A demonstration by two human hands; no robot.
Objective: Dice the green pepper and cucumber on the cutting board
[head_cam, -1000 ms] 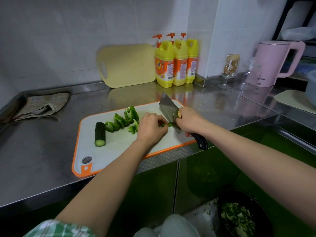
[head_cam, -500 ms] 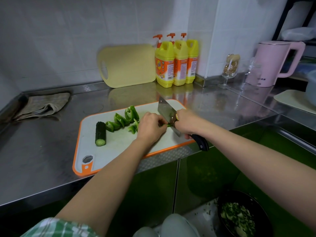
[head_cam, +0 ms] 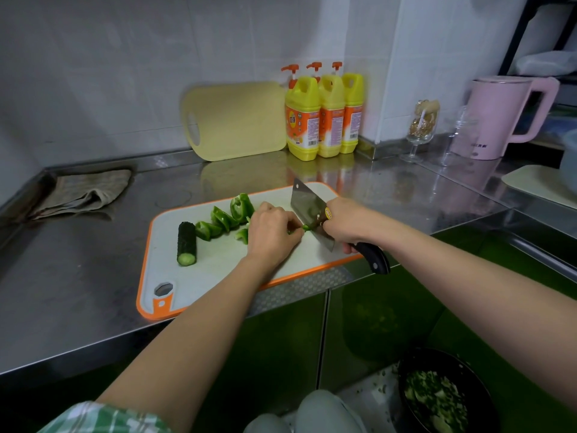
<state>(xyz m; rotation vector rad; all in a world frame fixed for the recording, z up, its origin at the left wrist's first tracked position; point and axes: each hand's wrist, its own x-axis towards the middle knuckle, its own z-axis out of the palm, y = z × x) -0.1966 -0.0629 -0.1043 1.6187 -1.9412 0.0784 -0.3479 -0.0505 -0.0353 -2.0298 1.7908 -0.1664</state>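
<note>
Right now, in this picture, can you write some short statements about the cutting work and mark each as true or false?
1. The right hand grips the cleaver. True.
2. The cucumber lies off the cutting board. False: it lies on the board, left of the pepper.
3. The left hand holds a green pepper piece beside the cleaver. True.
4. Two yellow bottles stand at the wall. False: three stand there.

This is a kitchen. A stainless steel tabletop (head_cam: pixel 78 276) runs along a white tiled wall (head_cam: pixel 125 73). It carries three yellow dish-soap bottles (head_cam: pixel 324 117), a pink electric kettle (head_cam: pixel 496 120), a pale yellow cutting board (head_cam: pixel 237 120) and a crumpled cloth (head_cam: pixel 84 192).
</note>
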